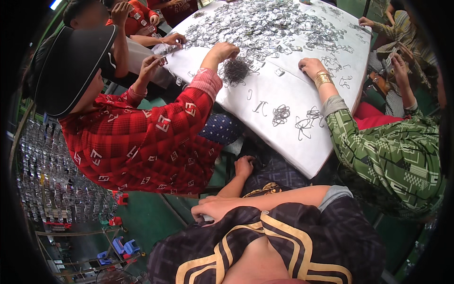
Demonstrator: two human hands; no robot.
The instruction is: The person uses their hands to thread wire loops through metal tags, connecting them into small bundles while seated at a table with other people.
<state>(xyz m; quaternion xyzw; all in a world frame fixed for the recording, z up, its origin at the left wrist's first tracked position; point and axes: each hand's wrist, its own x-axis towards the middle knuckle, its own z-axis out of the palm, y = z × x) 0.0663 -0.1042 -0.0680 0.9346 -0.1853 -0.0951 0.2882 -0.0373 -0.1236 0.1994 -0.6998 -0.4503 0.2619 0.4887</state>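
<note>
My right forearm crosses in front of my chest from the right, and my right hand (211,208) is at its left end. Its fingers are curled, with a small pale thing (207,218) at the fingertips, too small to name. Just above, my left hand (244,166) rests over my dark patterned lap (276,173), fingers curled in; whatever they hold, if anything, is hidden. Both hands are below the near edge of the white-covered table (298,154). Nearest to them on it lie loose bent wire hooks (303,128) and a small bunch of hooks (281,115).
A co-worker in a red checked shirt (156,137) sits close on my left, reaching to a dark wire tangle (235,71). Another in a green patterned shirt (388,146) sits at right. Small metal pieces (269,28) heap the far table. Blue stools (125,245) stand lower left.
</note>
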